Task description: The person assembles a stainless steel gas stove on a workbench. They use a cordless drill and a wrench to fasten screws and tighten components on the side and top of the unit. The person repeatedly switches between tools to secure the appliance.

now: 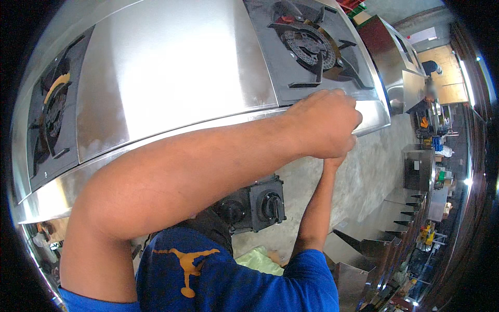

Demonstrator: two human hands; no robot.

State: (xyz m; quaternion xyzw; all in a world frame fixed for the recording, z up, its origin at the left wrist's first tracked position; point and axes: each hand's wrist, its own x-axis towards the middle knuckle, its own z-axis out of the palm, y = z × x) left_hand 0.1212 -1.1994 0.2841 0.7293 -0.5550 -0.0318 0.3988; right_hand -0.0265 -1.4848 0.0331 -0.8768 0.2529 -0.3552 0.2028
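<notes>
My main worry is a slip at the front rim (373, 118) of the stove (182, 62): my left hand (326, 125) hides the contact point, so a poor hold there could go unnoticed. If that grip gives, my knuckles could knock the right burner (312, 48) just beyond, or my forearm could scrape along the metal edge. The two hands also crowd each other, so a shift by one could jog the other. The stove spans the far side of the view, with my hands near its right front corner. My left elbow is sharply bent and its forearm slants across the rim, wrist fairly straight, fingers curled closed. My right hand (335, 161) comes up from below, tucked under the left; it is mostly hidden, so I cannot tell its fingers' state or what either hand holds.
</notes>
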